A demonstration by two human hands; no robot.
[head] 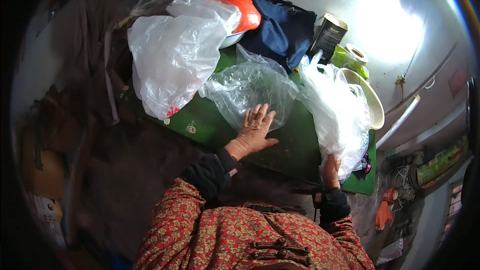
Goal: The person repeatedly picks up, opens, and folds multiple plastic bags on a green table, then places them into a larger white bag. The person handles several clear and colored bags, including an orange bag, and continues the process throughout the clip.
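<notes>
With fingers spread, my left hand [256, 132] rests at the near edge of a clear plastic bag [251, 86] that lies crumpled on the green table [210, 127]. My right hand [331, 170] is at the near end of a white plastic bag [333, 108] on the right; its fingers are partly hidden by the bag, so whether they grip it cannot be told. A large whitish plastic bag [174, 60] with red print stands to the left of the clear one.
Along the back stand an orange bag [243, 9], a dark blue cloth bag [281, 26], a black box [328, 37] and a tape roll [357, 53]. A cream basket [369, 99] sits behind the white bag. Small dark and pink items [365, 165] lie by the right edge.
</notes>
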